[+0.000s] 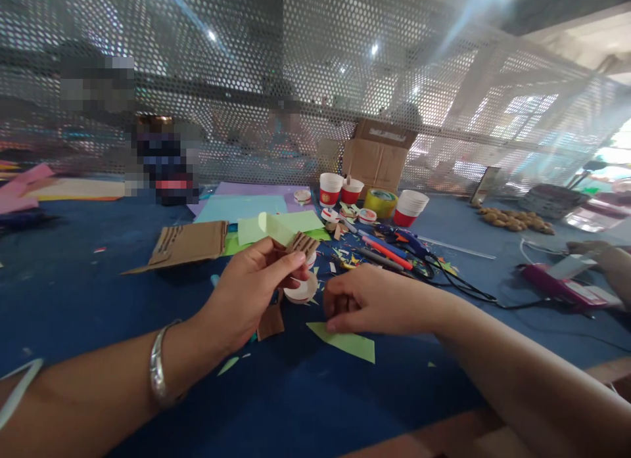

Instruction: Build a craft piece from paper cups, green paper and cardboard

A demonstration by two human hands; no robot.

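A: Your left grip (246,280) is pinching a small cardboard piece (304,245), thumb on top, over the middle of the table (89,280).

B: And your right grip (362,297) has its fingers curled beside or on a green paper scrap (348,346), on the near side; whether you have hold of it, I cannot tell.

A: Which step does this look like?

B: You seem to be steadying one piece on the left while attending to paper on the right. Picking up that scrap would call for a light pinch at one edge, your left steady.

A: And how does your cardboard look?

B: Brown, tilted, its ridges showing as dark stripes. A pale green paper strip (276,228) with a rounded end juts out far and left of it; whether the two are joined, your fingers hide.
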